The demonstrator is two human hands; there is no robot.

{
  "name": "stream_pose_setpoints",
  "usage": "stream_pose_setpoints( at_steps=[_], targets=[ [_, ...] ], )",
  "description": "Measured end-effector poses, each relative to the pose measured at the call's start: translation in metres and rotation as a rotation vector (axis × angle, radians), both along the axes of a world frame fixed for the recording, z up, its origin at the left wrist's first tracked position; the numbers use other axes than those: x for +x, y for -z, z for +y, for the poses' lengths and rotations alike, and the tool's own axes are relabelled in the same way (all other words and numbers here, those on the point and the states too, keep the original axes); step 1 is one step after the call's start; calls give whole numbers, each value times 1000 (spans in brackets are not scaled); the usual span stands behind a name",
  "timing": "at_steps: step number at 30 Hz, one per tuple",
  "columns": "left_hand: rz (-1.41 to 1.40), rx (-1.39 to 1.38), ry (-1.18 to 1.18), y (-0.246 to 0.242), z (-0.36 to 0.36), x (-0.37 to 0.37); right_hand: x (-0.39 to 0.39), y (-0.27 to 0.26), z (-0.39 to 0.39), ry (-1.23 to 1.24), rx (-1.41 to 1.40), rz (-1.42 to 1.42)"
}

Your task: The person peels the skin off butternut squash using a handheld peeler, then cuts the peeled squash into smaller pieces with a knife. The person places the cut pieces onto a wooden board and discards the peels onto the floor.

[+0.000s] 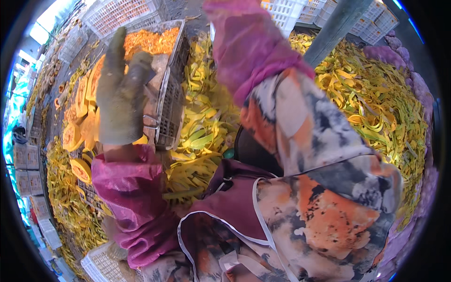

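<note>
My left hand (119, 91), in a soiled grey-green work glove and purple oversleeve, is raised over cut orange squash, its fingers apart. Nothing shows in its grip, though part of it is blurred. Squash pieces (81, 97) lie just left of the glove, and a cut squash end with a seedy hollow (81, 171) sits below them. To its right is a wooden board (153, 91) with a bent metal loop (151, 121), beside a dark plastic crate (171, 105). Orange pulp (151, 40) fills the crate's far part. My right hand is beyond the top edge; only its purple oversleeve (257, 53) shows.
Yellow-green peelings (201, 116) cover the ground ahead, with a larger heap (373, 105) at right edged by purple sacks (422, 91). A slanting post (334, 31) stands near that heap. White crates (285, 14) are stacked at the back; another (105, 262) lies lower left.
</note>
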State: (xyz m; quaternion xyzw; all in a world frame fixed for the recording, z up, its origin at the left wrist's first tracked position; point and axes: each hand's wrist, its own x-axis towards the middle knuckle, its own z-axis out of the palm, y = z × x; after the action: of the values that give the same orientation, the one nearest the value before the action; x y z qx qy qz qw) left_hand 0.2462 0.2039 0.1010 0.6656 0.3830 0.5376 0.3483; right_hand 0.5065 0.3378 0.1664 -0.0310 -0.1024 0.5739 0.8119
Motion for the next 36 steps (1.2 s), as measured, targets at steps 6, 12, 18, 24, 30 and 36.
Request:
stream_pose_setpoints(
  at_steps=[6, 12, 18, 24, 30, 36],
  targets=[
    [188, -171, -731, 80, -105, -249, 31, 37, 80, -16, 59, -338],
    [172, -662, -1230, 178, -271, -372, -154, 200, 11, -492, -343, -1065],
    [-905, -621, -1272, 211, -278, -287, -309, 235, -69, -177, 237, -2206],
    [-460, -423, -1510, 232, -276, -288, -300, 246, -56, 27, -30, -2681],
    [214, -536, -1493, 271, -299, -296, -301, 247, -58, 340, 40, -2477],
    [-60, -561, -1450, 225, -280, -280, -405, 199, -139, -672, 659, -2233]
  ],
)
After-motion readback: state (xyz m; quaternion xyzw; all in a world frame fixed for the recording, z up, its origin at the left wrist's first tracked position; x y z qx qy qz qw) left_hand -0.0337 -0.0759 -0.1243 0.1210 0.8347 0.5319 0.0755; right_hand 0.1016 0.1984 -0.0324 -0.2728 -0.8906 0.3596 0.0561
